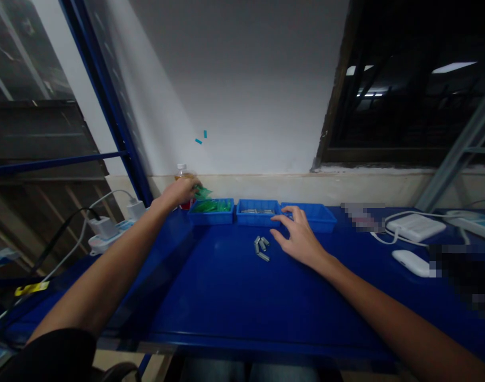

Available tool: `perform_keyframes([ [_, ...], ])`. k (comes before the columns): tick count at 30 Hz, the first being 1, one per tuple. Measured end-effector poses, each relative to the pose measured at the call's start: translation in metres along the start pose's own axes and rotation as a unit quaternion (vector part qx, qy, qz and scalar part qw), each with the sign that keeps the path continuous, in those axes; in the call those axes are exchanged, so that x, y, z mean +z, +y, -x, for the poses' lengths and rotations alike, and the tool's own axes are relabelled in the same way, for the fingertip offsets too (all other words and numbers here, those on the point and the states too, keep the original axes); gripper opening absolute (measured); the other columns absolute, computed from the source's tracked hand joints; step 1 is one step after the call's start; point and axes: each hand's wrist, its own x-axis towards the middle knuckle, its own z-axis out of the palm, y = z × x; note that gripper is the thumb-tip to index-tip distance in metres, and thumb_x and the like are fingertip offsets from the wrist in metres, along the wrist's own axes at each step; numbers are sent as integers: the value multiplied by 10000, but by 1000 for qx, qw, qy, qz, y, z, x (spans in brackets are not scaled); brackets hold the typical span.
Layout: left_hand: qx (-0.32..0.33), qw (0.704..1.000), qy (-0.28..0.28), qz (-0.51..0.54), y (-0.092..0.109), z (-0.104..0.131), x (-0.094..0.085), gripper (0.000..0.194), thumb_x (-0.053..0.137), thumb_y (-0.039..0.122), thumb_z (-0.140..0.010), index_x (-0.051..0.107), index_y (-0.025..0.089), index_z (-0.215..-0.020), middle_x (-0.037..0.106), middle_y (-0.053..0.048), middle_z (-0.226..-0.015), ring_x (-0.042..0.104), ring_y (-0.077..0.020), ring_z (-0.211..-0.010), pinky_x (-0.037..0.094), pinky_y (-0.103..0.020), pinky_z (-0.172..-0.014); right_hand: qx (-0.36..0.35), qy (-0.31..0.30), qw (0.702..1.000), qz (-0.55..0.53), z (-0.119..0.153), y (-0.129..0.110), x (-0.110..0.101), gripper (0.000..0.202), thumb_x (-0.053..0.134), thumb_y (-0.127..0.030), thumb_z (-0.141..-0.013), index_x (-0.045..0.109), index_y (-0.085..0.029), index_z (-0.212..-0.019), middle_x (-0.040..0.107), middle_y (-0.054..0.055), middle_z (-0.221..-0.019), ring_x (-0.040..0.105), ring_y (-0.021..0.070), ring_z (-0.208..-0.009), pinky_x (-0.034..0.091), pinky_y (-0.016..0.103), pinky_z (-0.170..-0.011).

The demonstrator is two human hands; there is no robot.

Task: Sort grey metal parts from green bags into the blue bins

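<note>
My left hand (182, 190) is closed on a green plastic bag (203, 192), held just above the left blue bin (211, 218). More green bags (212, 206) lie inside that bin. My right hand (298, 233) hovers over the table with its fingers apart and nothing between them. Left of its fingertips, several small silvery metal cylinders (262, 245) rest in a loose group on the table. The middle blue bin (258, 219) holds more small metal pieces (258, 211). Behind my right hand stands the right blue bin (322, 219), partly hidden by my fingers.
A bottle with a white cap (181, 167) stands behind my left hand. Power strips (109, 236) with plugs and cables sit at the left. On the right of the blue table (226, 297) are a white box (416, 227), a white rounded case (411, 262) and cables.
</note>
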Motion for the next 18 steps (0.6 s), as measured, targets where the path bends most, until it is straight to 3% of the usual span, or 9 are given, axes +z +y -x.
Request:
perform_keyframes([
  [4,-38,985,-85,-145,9,4,-1,381,503,165,-779,630,235,-1132,660,-120,-1068,615,-259,-931,463,-337,-782,10,-8,1000,-1,0,0,1,280,574,-320,-812,628,-186,-1051,412,138,-1152,450,297,-1115,428,480,-932],
  [10,-33,974,-149,-166,25,-5,26,334,547,157,-757,668,225,-1060,675,-126,-1045,622,-281,-939,465,-332,-784,21,-16,1000,-4,0,0,2,280,572,-331,-814,621,-183,-1047,411,140,-1156,450,302,-1123,418,482,-938],
  [15,-42,980,-135,-142,26,-10,34,417,559,194,-775,565,185,-1192,664,-134,-1038,622,-264,-913,467,-313,-774,22,-115,993,-25,2,-1,3,309,549,-340,-847,593,-159,-1093,558,115,-1025,502,259,-1014,422,437,-904],
  [18,-40,988,-79,-128,44,8,30,444,480,245,-854,447,155,-1288,615,-158,-1124,586,-278,-1005,458,-355,-831,13,-181,982,-60,5,-5,6,338,537,-360,-865,571,-147,-1126,606,103,-1016,524,234,-987,421,403,-881],
])
